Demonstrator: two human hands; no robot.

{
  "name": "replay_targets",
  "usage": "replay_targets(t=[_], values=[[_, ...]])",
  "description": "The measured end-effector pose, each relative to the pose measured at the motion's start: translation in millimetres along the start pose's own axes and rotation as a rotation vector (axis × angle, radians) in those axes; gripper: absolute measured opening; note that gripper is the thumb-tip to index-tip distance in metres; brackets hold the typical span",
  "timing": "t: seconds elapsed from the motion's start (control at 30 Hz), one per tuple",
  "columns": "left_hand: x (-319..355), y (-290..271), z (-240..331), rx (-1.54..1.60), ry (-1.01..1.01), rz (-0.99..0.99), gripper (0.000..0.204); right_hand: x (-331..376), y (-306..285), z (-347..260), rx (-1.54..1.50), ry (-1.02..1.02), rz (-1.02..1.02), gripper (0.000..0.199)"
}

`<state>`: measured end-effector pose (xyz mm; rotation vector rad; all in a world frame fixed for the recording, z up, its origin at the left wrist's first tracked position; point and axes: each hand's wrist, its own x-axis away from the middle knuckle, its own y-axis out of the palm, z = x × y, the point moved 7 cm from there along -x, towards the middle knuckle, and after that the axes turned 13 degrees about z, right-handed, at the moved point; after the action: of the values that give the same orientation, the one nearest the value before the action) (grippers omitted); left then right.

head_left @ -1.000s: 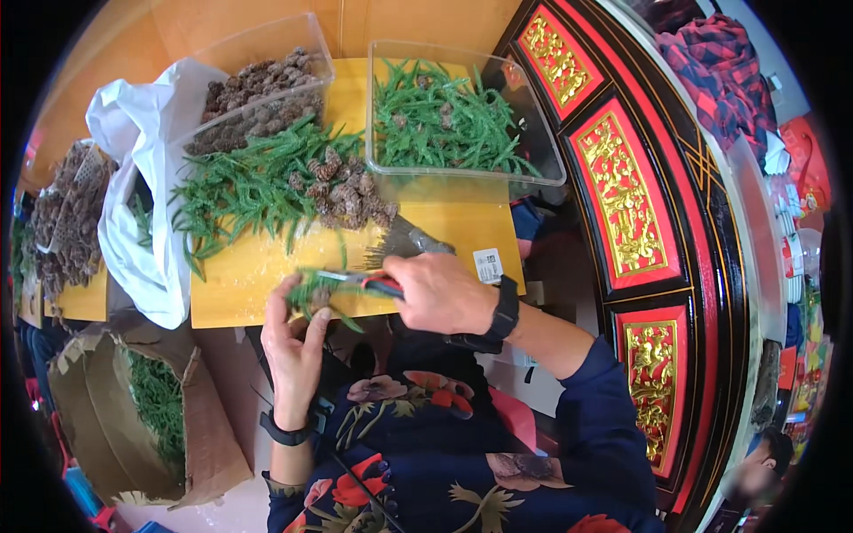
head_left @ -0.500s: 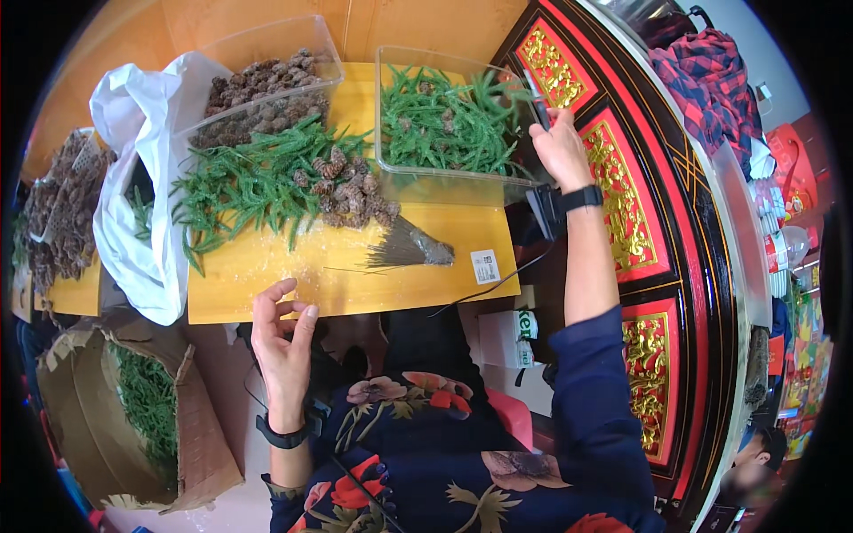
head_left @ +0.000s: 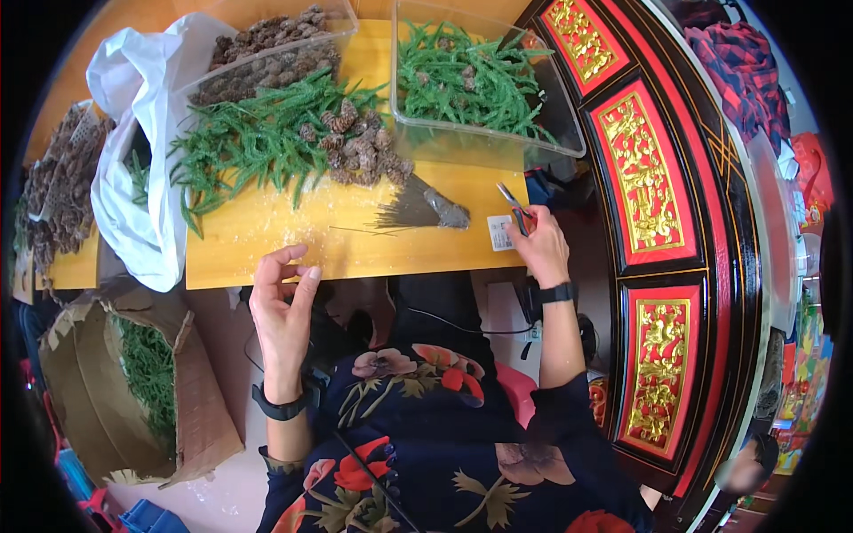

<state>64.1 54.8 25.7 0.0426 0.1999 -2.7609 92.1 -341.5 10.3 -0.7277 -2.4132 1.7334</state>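
The right hand [head_left: 540, 250] rests at the right end of the yellow table [head_left: 267, 235], its fingers closed around a small pair of scissors [head_left: 514, 206] whose blades point up and away from the person. Just left of the scissors a small white label [head_left: 500, 233] lies flat on the tabletop. The left hand [head_left: 283, 313] hangs in front of the table's near edge, palm turned inward, fingers loosely curled and spread, holding nothing; a dark band circles each wrist.

On the table between the hands lies a fan of thin dark wires [head_left: 418, 209], gathered at its right end into a grey lump. Behind it sits a pile of brown cones [head_left: 360, 149], touching a broad heap of green sprigs [head_left: 253, 142]. A clear plastic bin [head_left: 484, 147] at the back right holds more green sprigs, perhaps with a few cones mixed in, though the view is too small to be sure. A second clear bin [head_left: 267, 49] at the back left holds brown cones. A white plastic bag [head_left: 133, 191] droops over the table's left end, and a cardboard box [head_left: 142, 391] with greenery stands on the floor below.
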Motion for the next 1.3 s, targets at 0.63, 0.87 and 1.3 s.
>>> replay_targets(t=[0.63,0.87,1.3], values=[[12,-19,-5,-0.045,0.052,0.065,0.023,70,39,-168,-0.283,-0.659,0.066,0.033],[18,-26,4,-0.012,0.065,0.078,0.023,104,64,-225,-0.286,-0.782,0.033,0.03],[18,-31,3,0.045,0.053,0.114,0.022,128,67,-224,-0.311,-0.967,0.095,0.037]])
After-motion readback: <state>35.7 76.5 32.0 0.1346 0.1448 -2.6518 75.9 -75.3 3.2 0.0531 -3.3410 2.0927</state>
